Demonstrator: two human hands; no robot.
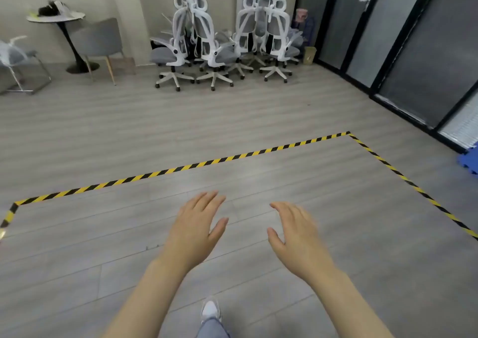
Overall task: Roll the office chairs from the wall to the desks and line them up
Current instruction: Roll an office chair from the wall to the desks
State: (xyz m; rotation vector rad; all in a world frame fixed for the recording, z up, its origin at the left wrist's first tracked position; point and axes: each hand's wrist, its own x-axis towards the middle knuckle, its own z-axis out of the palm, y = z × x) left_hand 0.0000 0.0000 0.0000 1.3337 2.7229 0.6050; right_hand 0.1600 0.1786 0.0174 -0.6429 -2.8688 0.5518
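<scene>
Hands outstretched over a grey plank floor [103,135]: the left hand [196,230] and right hand [297,236] hover palms down, fingers straight and relaxed, holding nothing. White-framed office chairs [222,40] stand bunched against the far wall, well apart from the hands, beyond a yellow-and-black tape line [181,168]. One white shoe [210,309] shows below.

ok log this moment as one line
phase: approach | left hand: open, empty | right hand: open, empty | office chairs: clustered at wall, untouched | hazard tape: between person and chairs
</scene>
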